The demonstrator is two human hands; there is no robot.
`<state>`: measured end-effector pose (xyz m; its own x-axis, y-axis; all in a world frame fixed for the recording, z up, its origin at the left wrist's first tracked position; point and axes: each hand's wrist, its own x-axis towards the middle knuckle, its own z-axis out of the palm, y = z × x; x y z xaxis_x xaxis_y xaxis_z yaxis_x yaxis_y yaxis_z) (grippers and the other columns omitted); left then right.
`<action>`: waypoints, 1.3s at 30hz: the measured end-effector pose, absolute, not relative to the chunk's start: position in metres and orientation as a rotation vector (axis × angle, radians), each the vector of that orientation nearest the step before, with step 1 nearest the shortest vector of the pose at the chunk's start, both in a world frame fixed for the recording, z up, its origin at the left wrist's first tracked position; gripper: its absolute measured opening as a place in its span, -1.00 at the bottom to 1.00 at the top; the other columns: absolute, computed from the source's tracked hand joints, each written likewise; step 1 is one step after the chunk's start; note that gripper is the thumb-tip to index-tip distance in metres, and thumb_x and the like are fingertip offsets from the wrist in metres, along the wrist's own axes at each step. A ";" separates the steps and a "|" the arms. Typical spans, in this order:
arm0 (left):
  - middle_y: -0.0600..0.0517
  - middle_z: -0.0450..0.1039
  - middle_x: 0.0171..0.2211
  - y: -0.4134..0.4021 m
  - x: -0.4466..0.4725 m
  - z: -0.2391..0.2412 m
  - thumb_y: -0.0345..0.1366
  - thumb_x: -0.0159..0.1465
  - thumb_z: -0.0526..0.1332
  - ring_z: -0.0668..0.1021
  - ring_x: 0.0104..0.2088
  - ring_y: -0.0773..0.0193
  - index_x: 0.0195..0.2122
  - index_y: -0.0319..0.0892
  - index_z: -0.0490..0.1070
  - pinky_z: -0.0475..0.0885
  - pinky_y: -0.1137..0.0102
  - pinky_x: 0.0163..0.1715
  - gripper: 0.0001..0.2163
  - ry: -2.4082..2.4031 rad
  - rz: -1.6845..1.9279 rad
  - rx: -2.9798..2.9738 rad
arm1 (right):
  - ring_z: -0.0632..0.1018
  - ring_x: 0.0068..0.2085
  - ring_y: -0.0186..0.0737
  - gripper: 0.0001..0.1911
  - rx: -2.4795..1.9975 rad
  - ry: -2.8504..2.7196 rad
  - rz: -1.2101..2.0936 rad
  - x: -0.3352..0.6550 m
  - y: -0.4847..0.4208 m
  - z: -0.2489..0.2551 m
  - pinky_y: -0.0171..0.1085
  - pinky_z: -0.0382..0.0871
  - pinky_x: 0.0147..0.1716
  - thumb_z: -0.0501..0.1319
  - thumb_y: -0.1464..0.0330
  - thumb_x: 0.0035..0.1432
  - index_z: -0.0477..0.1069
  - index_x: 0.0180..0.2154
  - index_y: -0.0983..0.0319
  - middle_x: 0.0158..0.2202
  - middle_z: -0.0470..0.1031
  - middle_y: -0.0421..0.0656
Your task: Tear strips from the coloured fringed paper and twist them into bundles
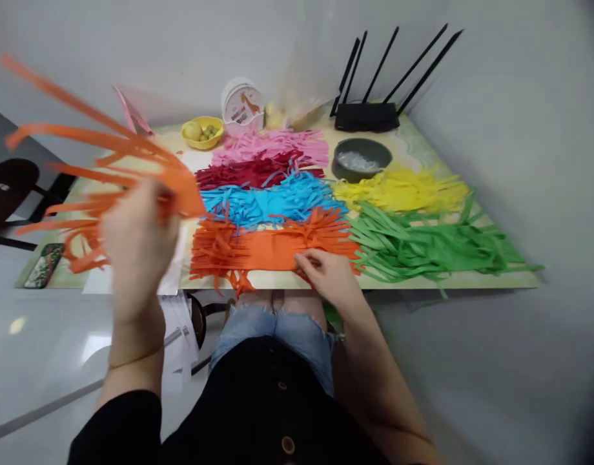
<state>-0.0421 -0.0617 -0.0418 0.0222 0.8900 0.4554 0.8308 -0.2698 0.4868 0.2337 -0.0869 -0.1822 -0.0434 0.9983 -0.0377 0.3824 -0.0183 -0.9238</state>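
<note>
My left hand (139, 242), closed and a little blurred by motion, holds up an orange fringed sheet (183, 184) above the table's left part. Its cut strips fan out to the left. More orange fringed sheets (268, 250) lie flat at the table's front edge, with fringes at both ends. My right hand (330, 274) is closed at their lower right edge, thumb and fingers pinched on the material. Just behind lie blue fringed sheets (272, 200), then dark red (248, 173) and pink ones (272, 147). Green fringed sheets (423, 248) and yellow ones (403, 189) spread to the right.
A dark bowl (359, 161) holds clear plastic pieces. Behind it stands a black router (367, 117) with several antennas. A yellow bowl of fruit (203, 132) and a white container with a giraffe picture (243, 106) are near the wall. A phone (44, 266) lies at the left corner.
</note>
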 end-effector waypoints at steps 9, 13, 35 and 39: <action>-0.02 0.61 -0.25 -0.065 0.021 -0.060 -0.43 0.27 0.11 0.60 -0.29 0.19 -0.13 -0.16 0.44 0.41 0.39 -0.28 -0.81 1.576 0.501 2.525 | 0.35 0.31 0.07 -0.42 -1.134 -1.941 0.279 0.182 -0.077 -0.124 0.10 0.26 0.29 0.19 0.34 0.22 0.27 0.26 0.21 0.24 0.42 -0.01; -0.03 0.62 -0.15 -0.062 0.009 -0.057 -0.46 0.22 0.10 0.60 -0.19 0.19 -0.13 -0.17 0.48 0.44 0.36 -0.15 -0.75 1.468 0.619 2.445 | 0.57 0.01 -0.01 -0.65 -1.213 -1.931 0.337 0.193 -0.057 -0.124 -0.05 0.44 0.06 0.07 0.47 0.19 0.50 -0.04 0.22 -0.07 0.62 -0.03; -0.06 0.62 -0.17 -0.029 -0.037 -0.058 -0.39 0.13 0.19 0.61 -0.13 0.15 -0.18 -0.10 0.67 0.52 0.26 -0.09 -0.70 0.935 0.985 1.977 | 0.60 -0.11 -0.15 -0.56 -0.858 -1.965 0.619 0.249 -0.038 -0.066 -0.09 0.50 -0.02 0.05 0.51 -0.02 0.63 -0.22 0.15 -0.18 0.61 -0.17; -0.10 0.60 -0.05 -0.028 -0.048 -0.042 -0.26 0.15 0.27 0.57 0.00 0.05 -0.07 -0.07 0.65 0.47 0.17 0.06 -0.68 0.886 0.852 2.006 | 0.58 -0.01 -0.12 -0.55 -0.801 -2.168 0.587 0.259 -0.034 -0.057 -0.03 0.46 0.08 0.09 0.47 0.06 0.64 -0.11 0.08 -0.05 0.57 -0.17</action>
<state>-0.0476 -0.0283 -0.0417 0.5350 0.8042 0.2589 0.2902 -0.4627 0.8377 0.2592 -0.0342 -0.0570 -0.5325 0.6964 0.4812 0.3584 0.7005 -0.6171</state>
